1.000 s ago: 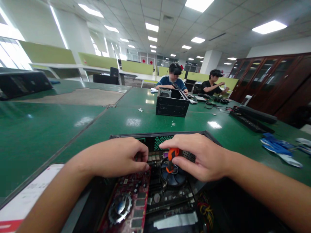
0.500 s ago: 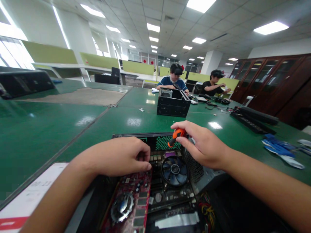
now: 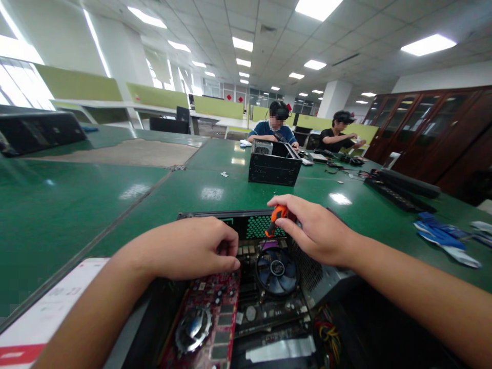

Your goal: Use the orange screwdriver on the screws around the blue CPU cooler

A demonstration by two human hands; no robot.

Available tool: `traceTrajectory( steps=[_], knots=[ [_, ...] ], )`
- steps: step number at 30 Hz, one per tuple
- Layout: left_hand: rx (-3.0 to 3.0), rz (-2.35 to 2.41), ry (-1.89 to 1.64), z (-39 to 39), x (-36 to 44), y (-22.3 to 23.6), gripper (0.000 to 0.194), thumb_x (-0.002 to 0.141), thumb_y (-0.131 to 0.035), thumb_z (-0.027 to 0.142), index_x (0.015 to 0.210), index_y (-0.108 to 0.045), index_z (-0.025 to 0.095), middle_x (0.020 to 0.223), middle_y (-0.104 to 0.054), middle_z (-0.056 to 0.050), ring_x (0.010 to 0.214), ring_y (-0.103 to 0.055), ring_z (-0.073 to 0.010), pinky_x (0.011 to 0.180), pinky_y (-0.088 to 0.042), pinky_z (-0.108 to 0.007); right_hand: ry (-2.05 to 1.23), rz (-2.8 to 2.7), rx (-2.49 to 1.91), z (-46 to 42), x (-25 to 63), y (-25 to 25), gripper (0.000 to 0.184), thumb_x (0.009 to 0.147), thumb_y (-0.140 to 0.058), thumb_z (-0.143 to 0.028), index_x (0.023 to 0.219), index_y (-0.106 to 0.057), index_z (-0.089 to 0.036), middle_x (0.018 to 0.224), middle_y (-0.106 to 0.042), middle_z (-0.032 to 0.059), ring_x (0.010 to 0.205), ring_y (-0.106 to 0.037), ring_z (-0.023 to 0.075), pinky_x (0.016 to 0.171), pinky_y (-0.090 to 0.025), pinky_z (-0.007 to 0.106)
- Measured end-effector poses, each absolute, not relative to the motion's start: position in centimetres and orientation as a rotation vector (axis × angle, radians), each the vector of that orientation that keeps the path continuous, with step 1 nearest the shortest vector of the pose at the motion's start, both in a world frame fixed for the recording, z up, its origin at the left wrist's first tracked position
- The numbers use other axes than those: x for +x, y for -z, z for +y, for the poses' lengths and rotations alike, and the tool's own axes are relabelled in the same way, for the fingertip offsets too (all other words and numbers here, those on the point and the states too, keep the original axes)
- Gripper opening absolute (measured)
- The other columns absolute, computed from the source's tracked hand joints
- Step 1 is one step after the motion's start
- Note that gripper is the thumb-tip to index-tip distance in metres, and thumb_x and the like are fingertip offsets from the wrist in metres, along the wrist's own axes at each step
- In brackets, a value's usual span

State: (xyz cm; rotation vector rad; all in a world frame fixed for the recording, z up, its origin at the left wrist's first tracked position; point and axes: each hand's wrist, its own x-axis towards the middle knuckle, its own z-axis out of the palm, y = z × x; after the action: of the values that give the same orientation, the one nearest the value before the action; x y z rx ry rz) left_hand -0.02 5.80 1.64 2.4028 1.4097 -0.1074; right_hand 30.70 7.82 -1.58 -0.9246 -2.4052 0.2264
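Note:
Inside the open computer case point(image 3: 184, 216) in front of me lies a red graphics card point(image 3: 223, 328) with a silver round cooler. My left hand point(image 3: 207, 248) pinches the far end of that card, its fingers curled; the fingertips are partly hidden. Above the rear side of the case, my right hand point(image 3: 307, 225) holds a screwdriver point(image 3: 277, 216) with an orange and black handle. The screwdriver tilts, its lower end close to the green-backed vent; I cannot make out its shaft. A CPU cooler fan point(image 3: 277, 269) sits on the motherboard just below it.
Another black case point(image 3: 274, 166) stands across the green table point(image 3: 172, 200), with two people working behind it. Blue and white gloves point(image 3: 446, 238) lie at the right. A white and red sheet point(image 3: 77, 292) is at lower left, and cables point(image 3: 328, 333) bunch inside my case.
My right hand has shifted slightly left and down, and the screwdriver now stands more upright. My left hand and the graphics card stay in place.

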Motion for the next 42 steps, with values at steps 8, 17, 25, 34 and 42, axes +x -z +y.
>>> traceTrajectory(
  steps=[8,17,25,34,42],
  knots=[
    [2.398,1.427,0.132,5.6,0.1,-1.8,0.016,0.098,-0.081,0.045,0.092,-0.088,0.033,0.088,-0.09,-0.001,0.077,-0.079,-0.0244,0.069,-0.048,-0.037,-0.228,-2.405,-0.934,7.7,30.6,1.6,0.038,0.123,-0.065,-0.029,0.16,-0.075,-0.023,0.145,-0.09,0.0166,0.126,-0.088,0.0338,0.114,-0.071,0.053],
    [2.415,1.391,0.09,5.9,-0.1,-1.6,0.017,0.097,-0.081,0.047,0.091,-0.089,0.033,0.086,-0.09,-0.002,0.075,-0.079,-0.025,0.068,-0.049,-0.037,-0.214,-2.391,-0.908,8.5,30.4,1.6,0.027,0.119,-0.08,-0.037,0.144,-0.085,-0.027,0.132,-0.096,0.0106,0.116,-0.091,0.0301,0.103,-0.07,0.043],
    [2.405,1.388,0.082,6.0,-0.3,-1.3,0.019,0.097,-0.08,0.049,0.091,-0.089,0.033,0.088,-0.089,-0.002,0.077,-0.079,-0.0251,0.069,-0.049,-0.037,-0.011,-2.196,-0.625,7.0,31.6,0.3,0.007,0.107,-0.073,-0.027,0.112,-0.078,-0.026,0.084,-0.081,-0.0011,0.067,-0.073,0.0189,0.069,-0.06,0.031],
    [2.395,1.421,0.116,5.9,0.0,-1.6,0.019,0.097,-0.08,0.05,0.09,-0.087,0.033,0.09,-0.091,-0.002,0.078,-0.08,-0.026,0.069,-0.05,-0.038,-0.099,-2.391,-0.38,7.2,31.8,0.3,0.012,0.084,-0.065,-0.021,0.08,-0.058,-0.03,0.06,-0.052,-0.0086,0.051,-0.046,0.0137,0.055,-0.036,0.03],
    [2.394,1.432,0.151,5.7,0.0,-1.8,0.022,0.098,-0.077,0.051,0.093,-0.089,0.033,0.093,-0.092,-0.002,0.082,-0.083,-0.0266,0.073,-0.051,-0.038,-0.089,-2.411,-0.388,7.3,31.9,0.5,0.012,0.087,-0.068,-0.021,0.085,-0.059,-0.03,0.063,-0.056,-0.0087,0.052,-0.048,0.0137,0.056,-0.037,0.029]
  ],
)
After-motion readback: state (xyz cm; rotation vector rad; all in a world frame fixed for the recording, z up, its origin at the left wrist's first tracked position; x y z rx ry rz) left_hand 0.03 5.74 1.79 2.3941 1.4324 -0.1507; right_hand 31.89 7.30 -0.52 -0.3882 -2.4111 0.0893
